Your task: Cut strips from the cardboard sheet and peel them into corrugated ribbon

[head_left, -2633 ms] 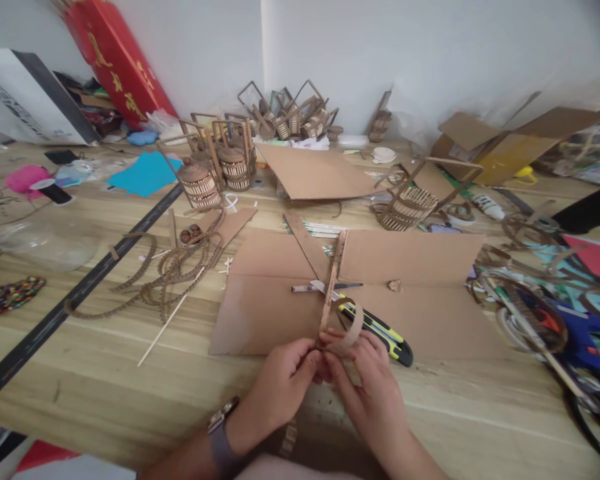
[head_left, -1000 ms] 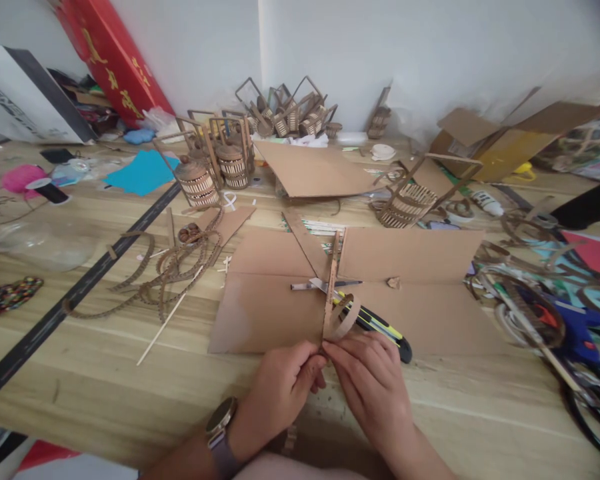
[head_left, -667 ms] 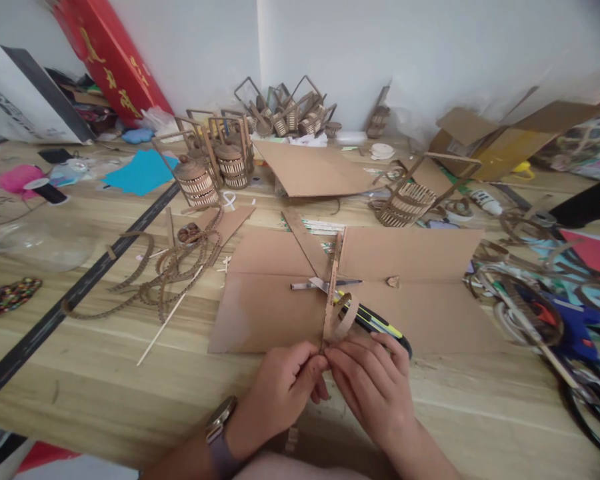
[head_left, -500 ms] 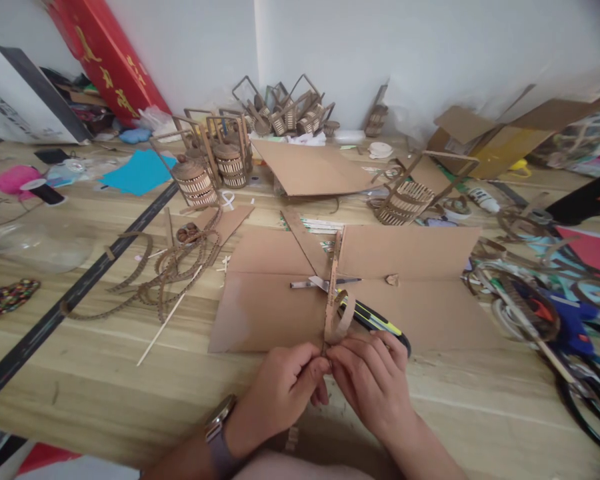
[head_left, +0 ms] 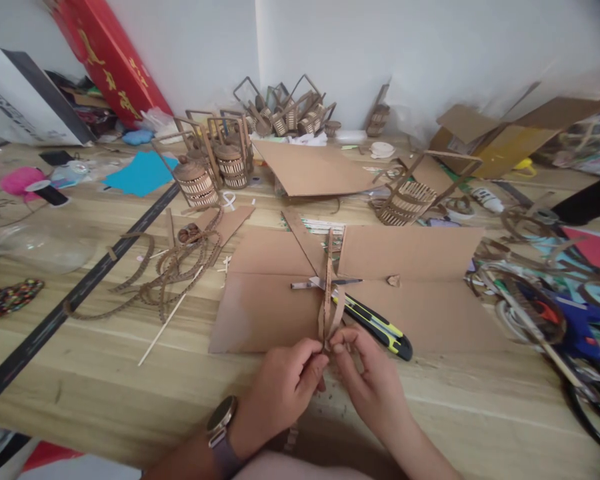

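Note:
A narrow strip of brown corrugated cardboard (head_left: 329, 280) stands up from my fingers, its lower part bent into a loop. My left hand (head_left: 287, 380), a watch on its wrist, pinches the strip's lower end between thumb and forefinger. Close beside it, my right hand (head_left: 367, 373) pinches the looped side with thumb and forefinger. Just beyond the right hand, a black and yellow utility knife (head_left: 377, 323) lies on a creased cardboard sheet (head_left: 270, 310). A pen (head_left: 305, 284) lies across the sheet behind the strip. The fingers partly hide the strip's end.
Curled cardboard strips (head_left: 173, 273) and a thin stick (head_left: 167, 320) lie to the left. Small lidded baskets (head_left: 197, 183) stand behind them. A handled basket (head_left: 407, 200) is at the back right. A bicycle model (head_left: 545, 327) sits at the right edge, and a cardboard box (head_left: 510, 140) behind.
The strip has turned more upright, and its loop has narrowed. My right hand's fingers have drawn back, uncovering more of the utility knife. My left hand has barely moved.

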`<state>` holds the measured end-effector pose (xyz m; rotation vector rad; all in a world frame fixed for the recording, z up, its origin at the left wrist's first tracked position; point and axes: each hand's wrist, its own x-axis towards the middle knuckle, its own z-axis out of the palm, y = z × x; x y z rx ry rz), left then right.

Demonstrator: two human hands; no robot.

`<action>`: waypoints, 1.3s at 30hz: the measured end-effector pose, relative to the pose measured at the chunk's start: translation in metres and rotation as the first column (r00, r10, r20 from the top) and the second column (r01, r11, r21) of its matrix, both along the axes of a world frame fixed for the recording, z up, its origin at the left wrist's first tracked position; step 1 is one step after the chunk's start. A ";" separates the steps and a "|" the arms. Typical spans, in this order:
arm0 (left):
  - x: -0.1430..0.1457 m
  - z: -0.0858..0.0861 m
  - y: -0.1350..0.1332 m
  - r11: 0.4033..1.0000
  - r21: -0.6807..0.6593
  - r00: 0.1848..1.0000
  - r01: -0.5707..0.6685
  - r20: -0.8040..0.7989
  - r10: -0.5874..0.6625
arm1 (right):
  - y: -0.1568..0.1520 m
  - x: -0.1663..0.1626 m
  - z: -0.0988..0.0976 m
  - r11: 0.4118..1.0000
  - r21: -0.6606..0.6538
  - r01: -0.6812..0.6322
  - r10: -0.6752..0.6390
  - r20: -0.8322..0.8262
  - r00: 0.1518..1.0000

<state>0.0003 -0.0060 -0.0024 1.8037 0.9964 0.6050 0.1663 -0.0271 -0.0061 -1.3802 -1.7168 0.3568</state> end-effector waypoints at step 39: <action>0.002 0.004 0.000 0.992 -0.101 0.995 -0.077 0.047 0.083 | 0.007 0.003 -0.013 0.968 -0.203 -0.144 -0.029 -0.668 0.744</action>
